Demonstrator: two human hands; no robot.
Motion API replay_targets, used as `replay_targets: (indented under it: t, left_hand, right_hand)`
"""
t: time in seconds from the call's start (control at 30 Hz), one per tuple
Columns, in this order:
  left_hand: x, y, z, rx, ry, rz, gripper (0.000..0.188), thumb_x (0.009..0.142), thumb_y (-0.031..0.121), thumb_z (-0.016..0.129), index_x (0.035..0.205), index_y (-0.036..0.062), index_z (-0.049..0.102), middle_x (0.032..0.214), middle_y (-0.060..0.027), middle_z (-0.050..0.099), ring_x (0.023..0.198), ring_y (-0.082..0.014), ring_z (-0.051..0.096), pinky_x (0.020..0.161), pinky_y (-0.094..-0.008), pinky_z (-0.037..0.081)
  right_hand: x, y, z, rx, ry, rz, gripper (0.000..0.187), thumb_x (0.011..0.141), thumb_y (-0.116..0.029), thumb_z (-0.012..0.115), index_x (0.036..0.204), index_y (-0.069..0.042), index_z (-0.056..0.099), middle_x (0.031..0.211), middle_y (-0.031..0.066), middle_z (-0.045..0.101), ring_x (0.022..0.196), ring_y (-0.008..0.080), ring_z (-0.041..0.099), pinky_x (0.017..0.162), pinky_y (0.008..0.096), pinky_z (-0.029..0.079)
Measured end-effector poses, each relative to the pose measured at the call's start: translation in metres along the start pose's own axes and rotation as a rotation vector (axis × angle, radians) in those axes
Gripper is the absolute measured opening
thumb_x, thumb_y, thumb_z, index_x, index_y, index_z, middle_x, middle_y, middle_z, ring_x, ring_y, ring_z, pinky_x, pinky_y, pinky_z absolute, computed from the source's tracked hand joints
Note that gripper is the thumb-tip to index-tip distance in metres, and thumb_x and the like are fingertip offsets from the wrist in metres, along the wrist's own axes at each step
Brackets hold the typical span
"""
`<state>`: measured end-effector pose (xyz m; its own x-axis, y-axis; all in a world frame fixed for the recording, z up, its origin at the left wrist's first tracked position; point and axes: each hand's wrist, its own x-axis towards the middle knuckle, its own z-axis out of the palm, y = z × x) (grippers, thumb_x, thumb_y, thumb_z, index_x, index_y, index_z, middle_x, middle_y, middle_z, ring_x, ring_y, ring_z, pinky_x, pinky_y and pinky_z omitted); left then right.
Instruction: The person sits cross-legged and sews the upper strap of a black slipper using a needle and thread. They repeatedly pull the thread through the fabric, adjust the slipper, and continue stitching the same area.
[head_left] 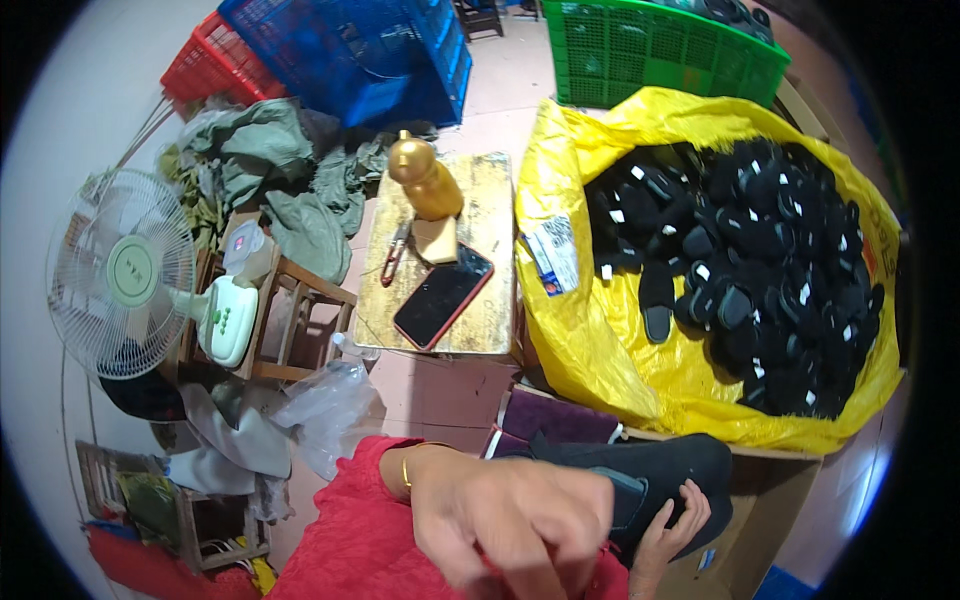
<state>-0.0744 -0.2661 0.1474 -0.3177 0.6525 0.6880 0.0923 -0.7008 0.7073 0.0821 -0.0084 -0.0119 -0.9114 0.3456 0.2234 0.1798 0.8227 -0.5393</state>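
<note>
My left hand (510, 510), with a gold bangle at the wrist, is raised close to the camera at the lower middle. Its fingers curl down and are closed; what lies in them, if anything, is hidden. To its right, my right hand (678, 528) rests with bent, parted fingers against a large piece of black cloth or clothing (690, 465). A dark piece with a pale grey-blue edge (628, 492) shows between the hands, partly covered by my left hand; its kind is unclear. Behind lies a dark purple cloth with white edges (560, 418).
A yellow sack (625, 375) full of black slippers (740, 235) stands at the right. On a worn stool (380, 315) are a phone (445, 297), a gold bottle (425, 180) and a red-handled cutter (393, 258). A fan (130, 272) stands left; green (660, 60) and blue crates (400, 60) are behind.
</note>
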Motion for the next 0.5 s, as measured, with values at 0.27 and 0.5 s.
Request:
replay_targets:
  t: [0.27, 0.5]
  left_hand:
    - [-0.047, 0.007, -0.050, 0.518, 0.149, -0.018, 0.019, 0.086, 0.019, 0.061, 0.075, 0.0036, 0.061, 0.077, -0.0091, 0.061, 0.070, -0.0261, 0.056, 0.064, -0.0354, 0.044]
    - [-0.151, 0.020, -0.179, 2.204, 0.568, -0.676, 0.005, 0.075, 0.010, 0.065, 0.079, 0.0071, 0.066, 0.076, -0.0066, 0.061, 0.084, -0.0238, 0.057, 0.073, -0.0352, 0.046]
  right_hand:
    - [0.013, -0.007, -0.004, -0.001, -0.012, -0.048, 0.022, 0.084, 0.003, 0.051, 0.106, 0.002, 0.053, 0.114, 0.0167, 0.054, 0.110, 0.0308, 0.049, 0.097, 0.0401, 0.037]
    - [0.007, 0.000, 0.006, 0.092, -0.068, -0.027, 0.021, 0.083, 0.005, 0.051, 0.104, 0.001, 0.054, 0.110, 0.0154, 0.055, 0.106, 0.0300, 0.051, 0.095, 0.0385, 0.039]
